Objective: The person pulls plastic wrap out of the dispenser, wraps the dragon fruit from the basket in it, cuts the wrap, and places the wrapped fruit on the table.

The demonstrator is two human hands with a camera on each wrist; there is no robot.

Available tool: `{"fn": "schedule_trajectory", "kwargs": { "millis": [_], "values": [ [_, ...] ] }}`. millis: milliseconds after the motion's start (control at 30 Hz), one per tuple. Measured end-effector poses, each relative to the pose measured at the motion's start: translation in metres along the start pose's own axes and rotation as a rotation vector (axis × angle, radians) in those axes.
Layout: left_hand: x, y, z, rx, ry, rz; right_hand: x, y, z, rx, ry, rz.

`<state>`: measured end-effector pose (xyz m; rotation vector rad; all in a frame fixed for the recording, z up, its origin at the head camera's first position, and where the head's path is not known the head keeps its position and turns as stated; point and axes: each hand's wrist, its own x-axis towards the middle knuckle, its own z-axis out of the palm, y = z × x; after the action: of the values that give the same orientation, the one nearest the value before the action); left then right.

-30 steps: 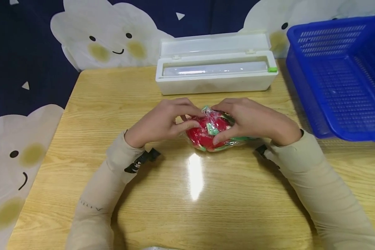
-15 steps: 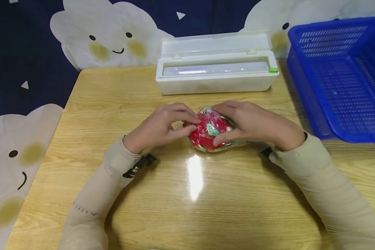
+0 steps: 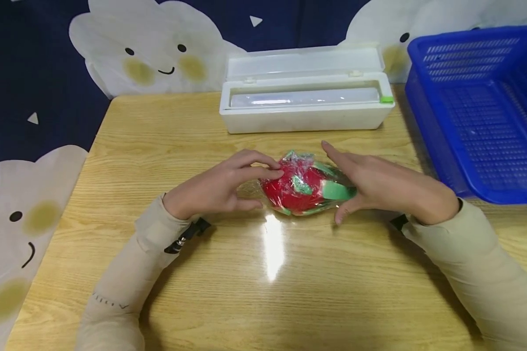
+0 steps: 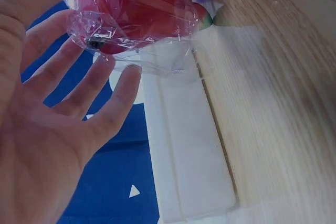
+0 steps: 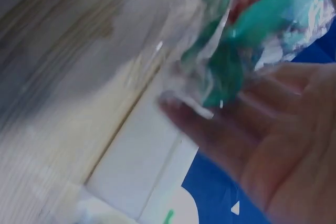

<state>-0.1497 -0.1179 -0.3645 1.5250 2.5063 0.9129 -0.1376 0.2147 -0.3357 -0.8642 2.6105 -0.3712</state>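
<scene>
A red dragon fruit with green scales (image 3: 290, 192), wrapped in clear cling film, lies on the table between both hands. My left hand (image 3: 217, 190) is at its left end; the fingertips touch the film on top and the thumb stands apart below. In the left wrist view, crinkled film (image 4: 131, 30) hangs at the fingertips, and the fingers are extended. My right hand (image 3: 379, 183) is spread around the green-tipped right end, thumb and fingers apart. In the right wrist view, the green tips (image 5: 231, 72) lie close to the fingers, blurred; whether they touch is unclear.
Behind the fruit stands a white cling film box (image 3: 305, 119), lid raised, with a film roll (image 3: 305, 97) inside and a green piece at its right end. A blue plastic basket (image 3: 443, 131) stands at the right. A cloud-patterned cloth (image 3: 158, 29) hangs along the back.
My right hand has slid right off the fruit's middle toward its green tips and spread wider. My left hand has moved slightly left, its thumb coming off the fruit. The fruit stays in place.
</scene>
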Motion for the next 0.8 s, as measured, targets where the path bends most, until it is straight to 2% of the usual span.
{"fn": "schedule_trajectory", "kwargs": {
  "millis": [133, 367, 800],
  "values": [
    [-0.001, -0.002, 0.001, 0.003, -0.009, 0.002, -0.003, 0.009, 0.001, -0.008, -0.034, 0.059],
    [-0.004, -0.004, -0.002, 0.023, -0.038, -0.014, 0.003, 0.018, 0.008, -0.028, -0.057, 0.067],
    [-0.004, -0.007, -0.001, 0.036, -0.068, -0.047, 0.005, 0.023, 0.01, -0.06, -0.104, 0.15]
  ]
}}
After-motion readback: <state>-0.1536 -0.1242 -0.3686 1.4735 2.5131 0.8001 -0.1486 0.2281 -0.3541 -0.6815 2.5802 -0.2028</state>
